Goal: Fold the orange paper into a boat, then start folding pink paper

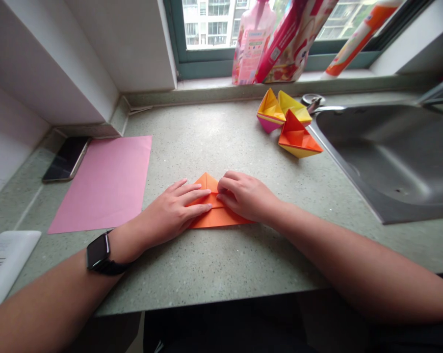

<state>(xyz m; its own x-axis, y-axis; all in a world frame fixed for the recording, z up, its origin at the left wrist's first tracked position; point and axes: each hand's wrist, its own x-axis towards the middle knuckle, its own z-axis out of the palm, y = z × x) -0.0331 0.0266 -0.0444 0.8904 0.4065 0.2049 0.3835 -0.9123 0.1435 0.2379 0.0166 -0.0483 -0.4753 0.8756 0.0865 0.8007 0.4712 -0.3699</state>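
An orange sheet of paper (213, 219), folded to a triangle point at the top, lies flat on the speckled counter (214, 264). My left hand (173, 211) rests on its left half with fingers stretched out flat. My right hand (245, 195) has its fingers curled, with the fingertips pressing down on the paper's middle fold. A black watch (98, 252) is on my left wrist.
A pink paper sheet (107, 181) lies to the left, with a dark phone (66, 159) beyond it. Three folded paper boats (289, 125) sit near a steel sink (394, 157). Bottles and a pouch (280, 39) stand on the windowsill. A white device (4, 260) lies at the near left.
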